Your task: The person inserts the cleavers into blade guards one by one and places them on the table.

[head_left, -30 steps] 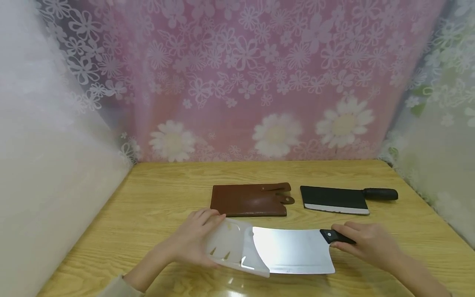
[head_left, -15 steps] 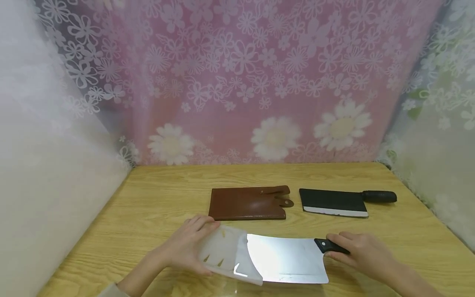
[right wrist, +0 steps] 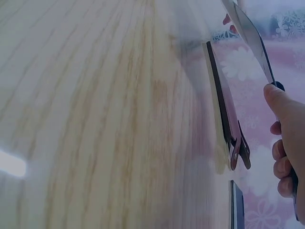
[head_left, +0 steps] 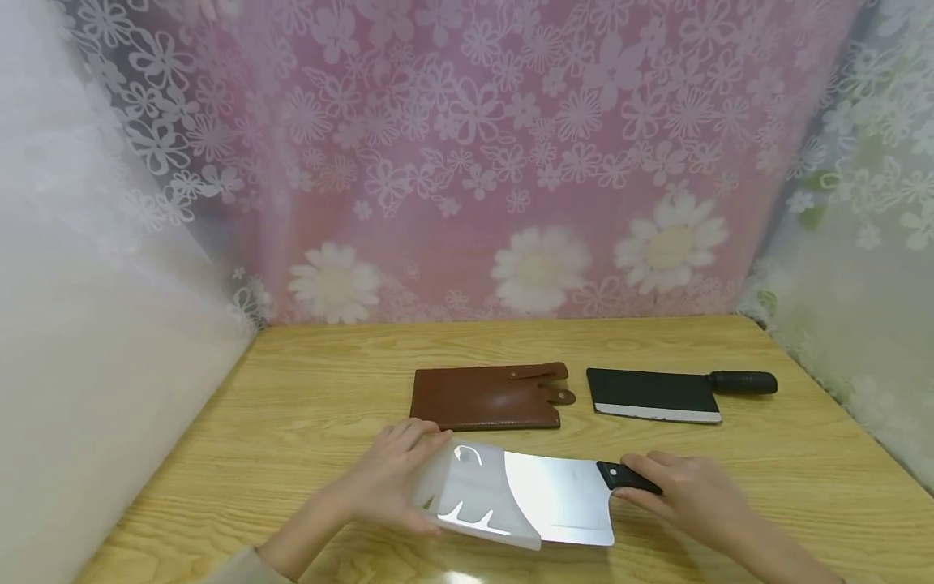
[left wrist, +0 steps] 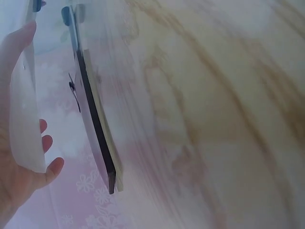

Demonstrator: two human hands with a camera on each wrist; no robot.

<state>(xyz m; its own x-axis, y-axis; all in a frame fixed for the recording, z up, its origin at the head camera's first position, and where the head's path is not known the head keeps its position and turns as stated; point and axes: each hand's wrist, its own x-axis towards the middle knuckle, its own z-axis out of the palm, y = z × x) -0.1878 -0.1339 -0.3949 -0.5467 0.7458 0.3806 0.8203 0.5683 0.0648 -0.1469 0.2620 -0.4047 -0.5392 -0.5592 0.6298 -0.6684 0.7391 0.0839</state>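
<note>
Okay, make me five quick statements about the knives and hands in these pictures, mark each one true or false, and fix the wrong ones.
1. The right hand grips the black handle of the silver cleaver. True.
2. The silver cleaver is wholly outside the white cover. False: it is partly inside.
3. The left hand holds the white cover. True.
4. In the head view, the black cleaver lies to the right of the brown case. True.
5. The black cleaver is inside the brown case. False: the two lie apart on the table.
</note>
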